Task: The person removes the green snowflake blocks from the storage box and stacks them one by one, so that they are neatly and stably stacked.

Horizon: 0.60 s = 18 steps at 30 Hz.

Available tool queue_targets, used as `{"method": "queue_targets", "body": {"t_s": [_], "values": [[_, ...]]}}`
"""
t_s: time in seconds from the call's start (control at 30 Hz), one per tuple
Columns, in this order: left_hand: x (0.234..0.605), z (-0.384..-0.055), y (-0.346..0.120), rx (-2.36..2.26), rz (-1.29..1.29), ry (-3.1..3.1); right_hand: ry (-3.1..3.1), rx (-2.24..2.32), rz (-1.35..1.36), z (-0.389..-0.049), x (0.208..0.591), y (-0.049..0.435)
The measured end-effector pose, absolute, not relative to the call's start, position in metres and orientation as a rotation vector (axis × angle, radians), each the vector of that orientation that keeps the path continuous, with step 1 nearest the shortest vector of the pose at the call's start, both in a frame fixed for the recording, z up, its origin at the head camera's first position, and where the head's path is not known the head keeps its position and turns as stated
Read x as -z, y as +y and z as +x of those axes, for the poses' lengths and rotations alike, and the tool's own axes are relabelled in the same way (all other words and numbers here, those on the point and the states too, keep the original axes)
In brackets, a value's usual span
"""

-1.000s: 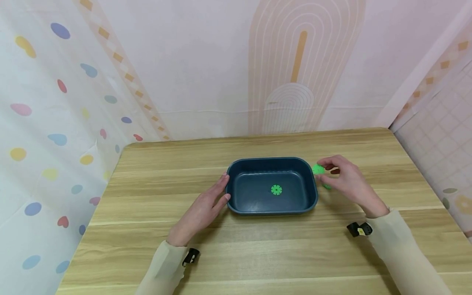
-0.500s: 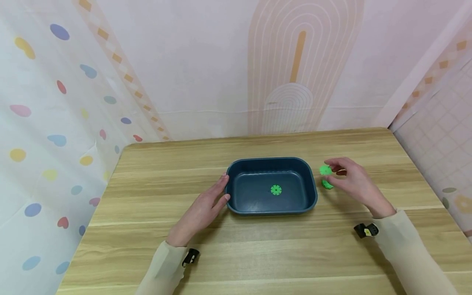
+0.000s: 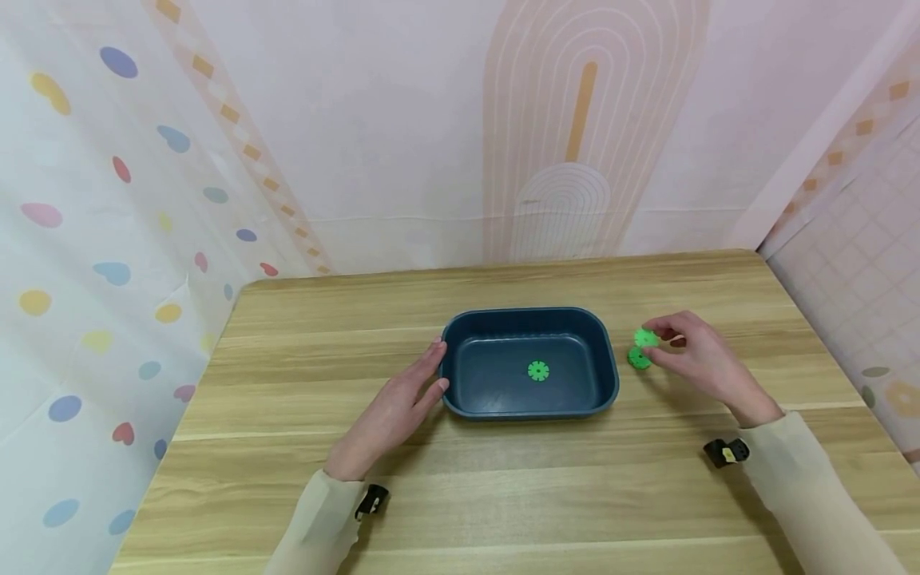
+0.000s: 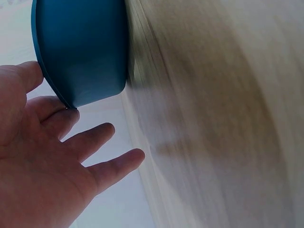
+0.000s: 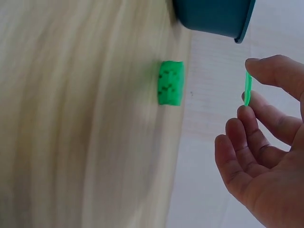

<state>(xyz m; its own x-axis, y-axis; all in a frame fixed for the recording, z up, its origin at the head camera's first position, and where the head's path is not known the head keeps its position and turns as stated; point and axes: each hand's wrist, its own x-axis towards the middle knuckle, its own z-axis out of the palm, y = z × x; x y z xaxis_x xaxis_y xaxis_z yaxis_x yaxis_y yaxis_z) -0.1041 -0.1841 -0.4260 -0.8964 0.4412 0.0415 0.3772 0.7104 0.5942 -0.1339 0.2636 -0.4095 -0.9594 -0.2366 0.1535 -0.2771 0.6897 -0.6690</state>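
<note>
A dark blue rectangular basin stands mid-table with one green notched disc lying flat on its floor. My left hand rests its relaxed fingers against the left end of the basin, fingertips at the rim. To the right of the basin, my right hand pinches another green notched disc between thumb and fingertips, edge-on in the right wrist view. Below that held disc, a short stack of the same green discs sits on the table.
The wooden table carries the basin and the stack. A patterned curtain hangs behind its back edge and along both sides. Each sleeve has a small black camera strapped on.
My right hand has drawn to the right, away from the basin's rim, carrying the disc over beside the stack. More of the stack shows. The left hand and basin have stayed put.
</note>
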Motion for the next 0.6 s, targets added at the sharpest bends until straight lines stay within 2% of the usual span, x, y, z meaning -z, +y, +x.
{"method": "queue_targets", "body": {"t_s": [0.6], "values": [[0.427,-0.105,-0.184,-0.95,0.671,2.803,-2.947,-1.058,0.475,-0.139,0.422,0.269]]}}
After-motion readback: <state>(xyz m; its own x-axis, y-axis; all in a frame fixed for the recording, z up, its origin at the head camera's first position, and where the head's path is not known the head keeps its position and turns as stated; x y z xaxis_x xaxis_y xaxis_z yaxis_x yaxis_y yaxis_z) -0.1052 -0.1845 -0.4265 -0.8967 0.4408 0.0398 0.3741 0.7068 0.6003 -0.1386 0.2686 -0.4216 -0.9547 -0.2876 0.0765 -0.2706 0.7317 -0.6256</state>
